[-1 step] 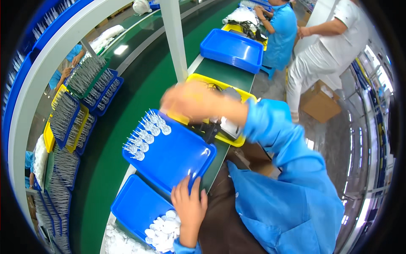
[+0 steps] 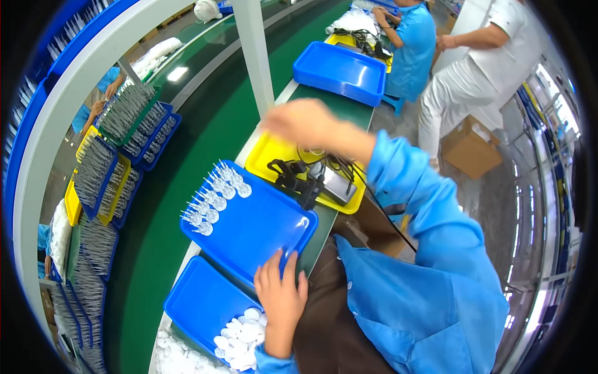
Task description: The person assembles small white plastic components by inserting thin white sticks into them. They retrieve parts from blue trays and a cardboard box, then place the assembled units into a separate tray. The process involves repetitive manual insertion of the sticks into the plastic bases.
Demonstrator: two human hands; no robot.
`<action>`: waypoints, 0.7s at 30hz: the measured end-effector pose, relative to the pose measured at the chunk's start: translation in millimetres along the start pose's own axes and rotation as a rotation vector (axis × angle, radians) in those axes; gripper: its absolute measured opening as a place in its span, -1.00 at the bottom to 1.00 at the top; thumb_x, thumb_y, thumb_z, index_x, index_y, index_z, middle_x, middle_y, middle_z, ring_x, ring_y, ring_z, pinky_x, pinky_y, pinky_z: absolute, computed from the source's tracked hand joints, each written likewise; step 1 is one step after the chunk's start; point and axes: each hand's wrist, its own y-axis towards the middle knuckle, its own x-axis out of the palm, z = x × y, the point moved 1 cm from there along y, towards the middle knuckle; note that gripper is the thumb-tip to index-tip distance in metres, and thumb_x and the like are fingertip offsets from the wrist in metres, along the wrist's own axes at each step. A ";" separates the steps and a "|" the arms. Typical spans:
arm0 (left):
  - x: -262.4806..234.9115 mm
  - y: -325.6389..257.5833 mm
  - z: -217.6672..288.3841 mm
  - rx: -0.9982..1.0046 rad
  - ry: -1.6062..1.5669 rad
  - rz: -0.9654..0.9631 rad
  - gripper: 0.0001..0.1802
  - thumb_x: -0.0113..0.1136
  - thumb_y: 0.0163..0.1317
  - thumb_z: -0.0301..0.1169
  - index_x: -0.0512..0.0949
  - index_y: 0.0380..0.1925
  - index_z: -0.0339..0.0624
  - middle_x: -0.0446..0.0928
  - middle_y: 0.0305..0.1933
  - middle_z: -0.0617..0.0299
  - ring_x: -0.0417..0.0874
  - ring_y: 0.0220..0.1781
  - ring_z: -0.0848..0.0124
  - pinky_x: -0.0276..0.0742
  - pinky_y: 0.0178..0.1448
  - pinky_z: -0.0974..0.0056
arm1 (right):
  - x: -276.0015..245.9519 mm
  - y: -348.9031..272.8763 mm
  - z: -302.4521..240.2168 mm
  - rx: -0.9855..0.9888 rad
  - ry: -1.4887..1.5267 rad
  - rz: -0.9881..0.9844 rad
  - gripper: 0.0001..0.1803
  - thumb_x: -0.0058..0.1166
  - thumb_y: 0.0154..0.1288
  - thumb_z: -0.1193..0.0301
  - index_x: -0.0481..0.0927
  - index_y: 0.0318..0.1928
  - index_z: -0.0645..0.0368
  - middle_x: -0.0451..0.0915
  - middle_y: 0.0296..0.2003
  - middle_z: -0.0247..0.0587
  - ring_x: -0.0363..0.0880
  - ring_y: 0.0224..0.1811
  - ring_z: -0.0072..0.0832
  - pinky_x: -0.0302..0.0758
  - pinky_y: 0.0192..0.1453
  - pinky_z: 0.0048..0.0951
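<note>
In front of me lies a blue tray (image 2: 255, 221) with several clear, rounded parts bearing thin white wire-like stems (image 2: 215, 198) grouped along its far-left side. My left hand (image 2: 281, 293) rests at its near edge, fingers stretched and apart, holding nothing. Above the yellow tray (image 2: 265, 153) is my right hand (image 2: 311, 124), smeared by motion, so its fingers and anything in them cannot be made out. Inside that tray are a black clamp-like tool (image 2: 289, 174), a grey-and-black box-shaped device (image 2: 333, 185) and dark cables (image 2: 342, 163).
A smaller blue tray (image 2: 202, 293) holds white oval pieces (image 2: 240, 340). Stacked blue trays (image 2: 339, 68) stand farther along the green bench. A white post (image 2: 254, 56) rises beside the yellow tray. Loaded trays (image 2: 93, 174) line the left. Two people are at the back right.
My right hand has moved away and to the right, uncovering more of the yellow tray and its tools. The left hand stays at the blue tray's edge.
</note>
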 end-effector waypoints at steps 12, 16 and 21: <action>94.9 171.0 -7.2 0.161 0.027 -0.009 -0.32 0.57 0.23 -0.24 0.60 0.35 -0.08 0.56 0.40 0.06 0.75 0.23 0.00 0.71 0.19 -0.03 | 3.5 -204.8 101.5 1.272 0.029 -0.340 -0.41 0.24 0.51 -0.14 0.64 0.03 0.20 0.80 -0.13 0.11 0.82 -0.06 0.06 0.71 0.04 0.01; 86.0 182.3 -19.2 0.191 -0.026 -0.005 -0.37 0.55 0.20 -0.36 0.63 0.32 -0.03 0.56 0.41 0.06 0.77 0.19 -0.03 0.76 0.15 -0.02 | 15.9 -237.4 117.5 1.251 0.353 -0.115 -0.57 0.48 0.39 0.10 0.62 -0.13 0.19 0.70 -0.28 -0.08 0.69 -0.25 -0.21 0.62 -0.10 -0.11; 89.7 190.2 -11.3 0.125 0.039 0.056 -0.30 0.46 0.26 -0.45 0.56 0.44 0.06 0.56 0.46 0.14 0.73 0.23 -0.01 0.65 0.27 -0.05 | 12.5 -216.2 103.4 1.320 0.479 -0.113 -0.26 0.54 0.35 -0.03 0.57 0.23 0.29 0.77 -0.01 0.08 0.77 0.05 -0.21 0.67 0.15 -0.18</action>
